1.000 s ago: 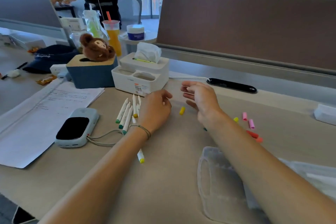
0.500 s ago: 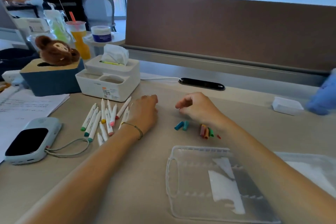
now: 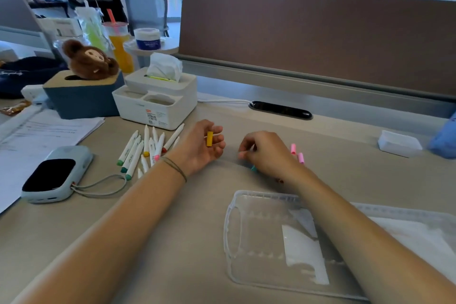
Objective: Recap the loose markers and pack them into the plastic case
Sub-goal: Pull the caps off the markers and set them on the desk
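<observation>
My left hand (image 3: pixel 197 148) lies palm-up on the desk and holds a yellow cap (image 3: pixel 209 138) upright in its curled fingers. Just left of it lie several white uncapped markers (image 3: pixel 145 148) with coloured tips. My right hand (image 3: pixel 267 153) rests knuckles-up with its fingers curled, fingertips together; whether they hold anything is hidden. Two pink caps (image 3: pixel 293 149) lie beside that hand, and a teal cap (image 3: pixel 253 168) peeks out under it. The clear plastic case (image 3: pixel 261 242) lies open in front of me, partly under my right forearm.
A white tissue organiser (image 3: pixel 158 103) and a blue box with a brown plush toy (image 3: pixel 84 96) stand behind the markers. A grey device with a cord (image 3: pixel 56 175) and papers (image 3: pixel 44 131) lie at the left. A small white box (image 3: pixel 399 143) sits at the far right.
My left hand has turned palm-up and now shows the yellow cap. My right hand has curled tighter over the loose caps. The view has shifted, so the desk things sit differently in frame.
</observation>
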`<move>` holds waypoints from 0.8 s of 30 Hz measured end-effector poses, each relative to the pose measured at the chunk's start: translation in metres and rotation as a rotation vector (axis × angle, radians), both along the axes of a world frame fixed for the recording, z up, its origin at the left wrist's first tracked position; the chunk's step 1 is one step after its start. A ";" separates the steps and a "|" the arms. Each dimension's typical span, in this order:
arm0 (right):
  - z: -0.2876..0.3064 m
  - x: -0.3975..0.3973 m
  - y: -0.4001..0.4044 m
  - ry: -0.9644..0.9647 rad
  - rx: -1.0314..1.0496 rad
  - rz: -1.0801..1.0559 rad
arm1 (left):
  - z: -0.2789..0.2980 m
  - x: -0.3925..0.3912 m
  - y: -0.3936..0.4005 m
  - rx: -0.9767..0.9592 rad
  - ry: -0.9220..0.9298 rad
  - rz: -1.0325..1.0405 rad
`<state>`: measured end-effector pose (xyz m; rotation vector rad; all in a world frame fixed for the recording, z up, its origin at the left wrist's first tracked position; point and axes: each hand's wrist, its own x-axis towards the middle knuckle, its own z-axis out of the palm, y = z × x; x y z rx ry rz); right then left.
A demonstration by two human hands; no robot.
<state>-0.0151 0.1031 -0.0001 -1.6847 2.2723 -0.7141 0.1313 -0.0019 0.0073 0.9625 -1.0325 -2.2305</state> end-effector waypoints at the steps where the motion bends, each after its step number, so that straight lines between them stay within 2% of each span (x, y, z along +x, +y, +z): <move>1: 0.002 -0.003 0.001 -0.142 -0.066 -0.029 | -0.001 -0.001 0.001 -0.054 -0.051 -0.034; 4: 0.016 -0.011 0.008 -0.610 -0.213 -0.141 | -0.002 -0.009 0.007 -0.278 -0.308 -0.134; 6: 0.023 -0.017 0.013 -0.844 -0.257 -0.215 | -0.002 -0.017 0.016 -0.557 -0.549 -0.186; 8: 0.026 -0.025 0.018 -1.009 -0.298 -0.256 | -0.006 -0.027 0.026 -0.909 -0.728 -0.239; 10: 0.029 -0.031 0.024 -1.153 -0.313 -0.277 | -0.014 -0.036 0.033 -1.177 -0.861 -0.264; 12: 0.031 -0.035 0.029 -1.293 -0.305 -0.301 | -0.022 -0.042 0.038 -1.363 -0.995 -0.282; 14: 0.032 -0.040 0.035 -1.347 -0.282 -0.333 | -0.028 -0.046 0.042 -1.495 -1.076 -0.316; 16: 0.031 -0.046 0.039 -1.253 -0.235 -0.372 | -0.032 -0.047 0.046 -1.559 -1.075 -0.325; 17: 0.030 -0.050 0.040 -1.120 -0.199 -0.392 | -0.032 -0.048 0.047 -1.577 -1.065 -0.321; 20: 0.020 -0.058 0.040 -0.513 -0.091 -0.391 | -0.035 -0.049 0.045 -1.597 -0.991 -0.266; 22: 0.012 -0.060 0.037 -0.205 0.011 -0.353 | -0.032 -0.052 0.042 -1.412 -0.826 -0.206; 24: 0.009 -0.058 0.035 -0.004 0.123 -0.390 | -0.026 -0.054 0.041 -0.969 -0.527 -0.170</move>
